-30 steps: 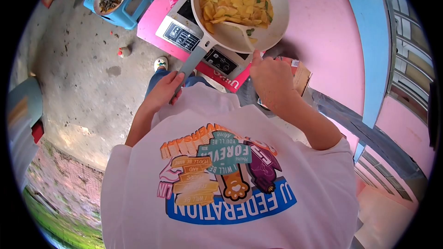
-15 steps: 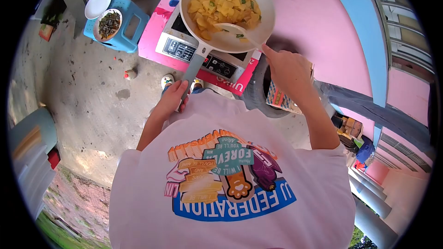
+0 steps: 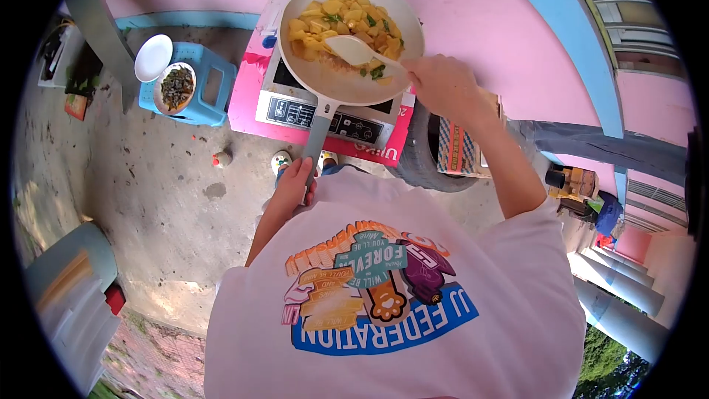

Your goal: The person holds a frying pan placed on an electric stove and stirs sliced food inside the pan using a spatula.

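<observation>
A white frying pan (image 3: 410, 24) with a grey handle rests on an induction cooker (image 3: 276, 107). Yellow potato slices (image 3: 354, 16) with bits of green lie heaped toward the pan's far side. My left hand (image 3: 297, 182) is wrapped around the end of the pan's handle. In my right hand (image 3: 447, 86) is a pale spatula (image 3: 351, 50), gripped by its handle at the pan's right rim. Its head is in the pan, against the near edge of the potato slices; some green pieces sit beside it.
The cooker stands on a pink box (image 3: 245, 112) against a pink wall. On the left, a blue stool (image 3: 214, 92) holds a bowl of dark food (image 3: 177, 89) and a white plate (image 3: 153, 58). Right of the box are a tire (image 3: 421, 155) and a patterned carton (image 3: 456, 149).
The spatula's head has swung up and left, its broad face now showing, and the potato slices are pushed toward the far side. The whole view has shifted slightly. My left hand keeps its grip.
</observation>
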`<state>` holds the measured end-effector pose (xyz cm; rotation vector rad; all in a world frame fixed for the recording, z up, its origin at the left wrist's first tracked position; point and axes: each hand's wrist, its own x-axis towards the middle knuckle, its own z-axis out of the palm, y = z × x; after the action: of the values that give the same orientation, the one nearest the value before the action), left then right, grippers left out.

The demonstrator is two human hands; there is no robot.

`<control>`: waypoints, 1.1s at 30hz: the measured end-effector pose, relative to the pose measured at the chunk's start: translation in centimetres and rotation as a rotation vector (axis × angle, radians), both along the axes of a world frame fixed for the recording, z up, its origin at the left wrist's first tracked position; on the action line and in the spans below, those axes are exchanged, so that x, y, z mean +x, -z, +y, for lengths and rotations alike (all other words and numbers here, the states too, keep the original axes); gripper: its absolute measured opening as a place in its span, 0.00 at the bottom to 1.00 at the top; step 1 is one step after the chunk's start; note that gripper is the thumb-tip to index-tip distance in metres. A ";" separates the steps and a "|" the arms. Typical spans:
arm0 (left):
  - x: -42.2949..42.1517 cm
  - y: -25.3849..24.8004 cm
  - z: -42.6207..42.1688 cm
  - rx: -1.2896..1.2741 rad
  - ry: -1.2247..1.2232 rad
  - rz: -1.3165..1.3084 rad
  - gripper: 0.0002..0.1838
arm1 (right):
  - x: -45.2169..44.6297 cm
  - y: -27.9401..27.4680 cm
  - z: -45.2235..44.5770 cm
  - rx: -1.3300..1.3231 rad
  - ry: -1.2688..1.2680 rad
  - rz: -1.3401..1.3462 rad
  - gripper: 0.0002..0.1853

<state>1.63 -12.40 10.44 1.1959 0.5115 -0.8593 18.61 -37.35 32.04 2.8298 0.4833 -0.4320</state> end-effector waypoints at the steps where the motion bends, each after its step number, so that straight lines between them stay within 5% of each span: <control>1: 0.1 -0.4 0.0 0.005 0.004 0.003 0.20 | 1.0 -2.7 0.1 -0.048 0.092 0.103 0.11; 6: -0.1 -0.4 -0.1 0.003 -0.005 -0.025 0.21 | 7.6 -3.0 -2.7 -0.194 -0.023 -0.047 0.10; 9: 0.0 -0.1 -0.1 0.025 0.010 -0.090 0.22 | 12.0 -0.2 -3.8 -0.204 0.197 0.099 0.11; 11: 0.2 -0.4 0.1 0.002 0.017 -0.082 0.21 | 14.5 4.2 -6.8 0.048 0.265 0.336 0.12; 15: 0.2 -0.6 0.3 -0.012 0.056 -0.089 0.20 | 12.7 11.7 -9.1 0.421 0.260 0.363 0.13; 18: 0.1 -0.4 0.3 -0.019 0.043 -0.086 0.20 | 7.8 12.4 -7.7 0.669 -0.126 -0.024 0.09; 23: 0.1 -0.6 0.0 0.011 0.027 -0.076 0.21 | 1.6 3.2 -4.1 -0.057 -0.268 -0.058 0.10; 28: 0.1 -0.7 0.0 0.033 0.029 -0.080 0.21 | 4.4 -3.1 -5.6 -0.120 -0.264 0.019 0.07; 33: 0.0 -0.7 0.0 0.017 0.009 -0.076 0.22 | 12.7 -0.5 -6.4 -0.171 0.016 0.314 0.11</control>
<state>1.67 -12.43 11.14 1.2424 0.4520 -0.8155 31.33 -43.74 32.50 2.6122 0.4566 -0.8834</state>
